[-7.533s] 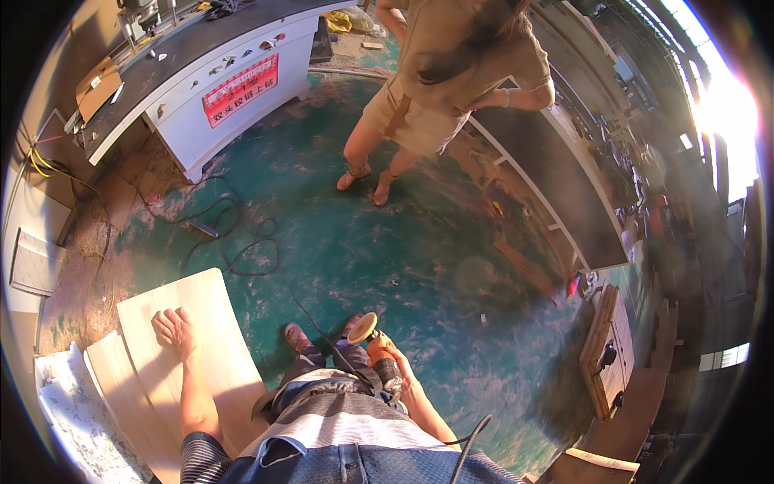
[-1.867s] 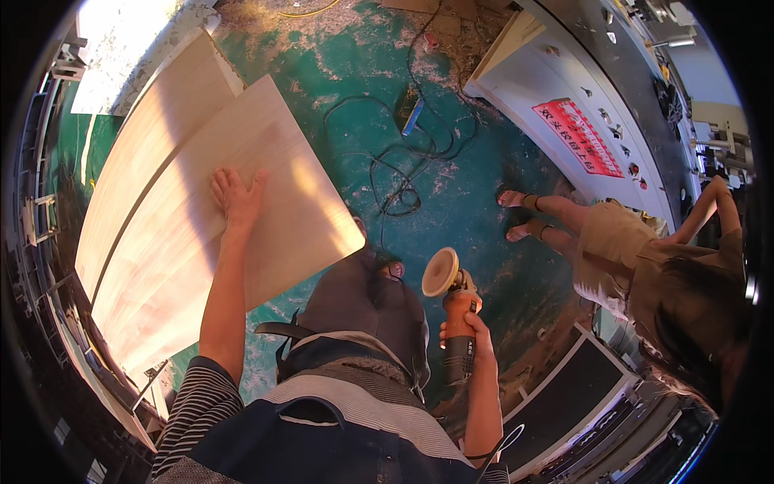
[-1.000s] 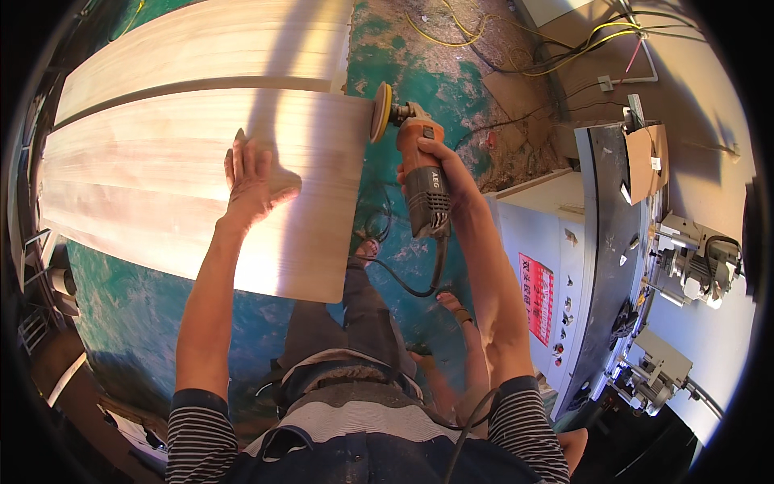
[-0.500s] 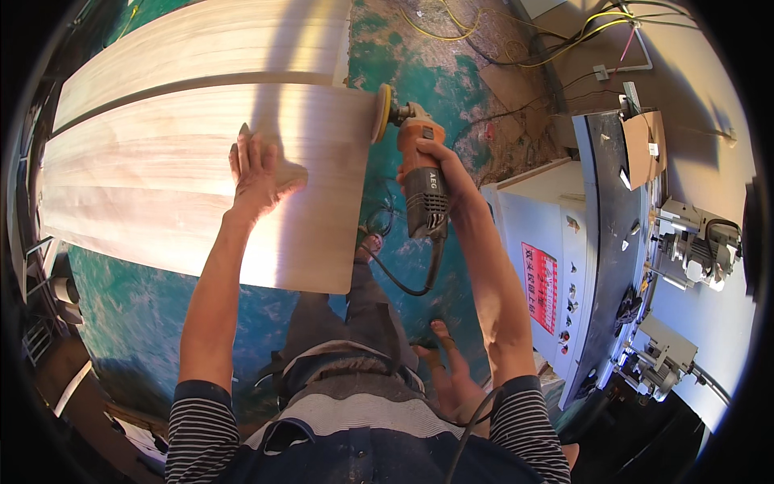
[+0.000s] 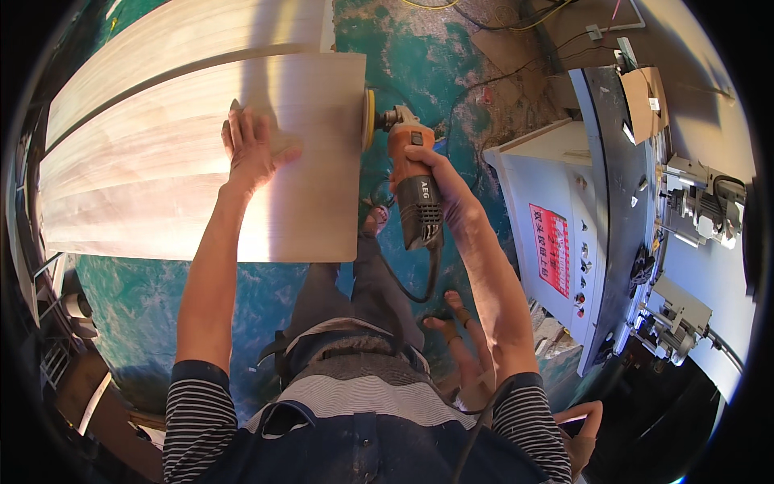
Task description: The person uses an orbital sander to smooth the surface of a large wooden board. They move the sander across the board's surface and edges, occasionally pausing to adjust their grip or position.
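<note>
A large pale wooden board (image 5: 314,194) lies flat before me, its near edge just beyond my legs. My left hand (image 5: 251,153) rests on its top face with fingers stretched out. My right hand (image 5: 439,173) is wrapped round an orange and black angle grinder (image 5: 417,198). The grinder's round yellow-rimmed sanding disc (image 5: 370,121) stands upright against the board's right edge. Whether the disc is spinning cannot be told. From the grinder's near end, a black cord (image 5: 431,278) curves down toward my legs.
Another wooden board (image 5: 185,40) lies beyond the first, across a narrow gap. At right stands a grey machine (image 5: 556,194) with a dark top and motors. A person's bare feet (image 5: 451,310) are close to my right side. Cables (image 5: 516,20) run over the green, dusty floor.
The grinder has come nearer to me along the board's right edge, away from the far corner. The whole view has shifted a little. More of the other person shows at lower right.
</note>
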`<action>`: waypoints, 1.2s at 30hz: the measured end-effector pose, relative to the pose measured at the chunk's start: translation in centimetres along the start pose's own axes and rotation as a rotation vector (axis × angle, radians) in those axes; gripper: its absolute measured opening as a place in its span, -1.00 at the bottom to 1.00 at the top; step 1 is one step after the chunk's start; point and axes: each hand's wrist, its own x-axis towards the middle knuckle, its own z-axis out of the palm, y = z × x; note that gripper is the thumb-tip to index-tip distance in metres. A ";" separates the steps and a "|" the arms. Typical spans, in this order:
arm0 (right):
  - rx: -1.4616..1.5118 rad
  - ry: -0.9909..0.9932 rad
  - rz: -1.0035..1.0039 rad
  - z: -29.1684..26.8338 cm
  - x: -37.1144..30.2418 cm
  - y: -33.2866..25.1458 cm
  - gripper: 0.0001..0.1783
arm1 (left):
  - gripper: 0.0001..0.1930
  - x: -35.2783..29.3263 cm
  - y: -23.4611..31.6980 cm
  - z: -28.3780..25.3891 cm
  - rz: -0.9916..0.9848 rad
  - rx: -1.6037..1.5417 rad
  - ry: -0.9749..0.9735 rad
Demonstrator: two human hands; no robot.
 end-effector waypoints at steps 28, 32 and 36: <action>0.083 0.070 0.085 -2.1 -10.3 15.8 -0.57 | 0.06 0.3 -0.9 2.0 0.090 0.066 0.199; 0.086 0.089 0.096 -2.1 -11.2 17.7 -0.58 | 0.08 0.5 -1.2 2.1 0.084 0.097 0.192; 0.104 0.088 0.068 -2.7 -11.6 19.6 -0.58 | 0.08 1.0 -1.1 2.7 0.099 0.083 0.224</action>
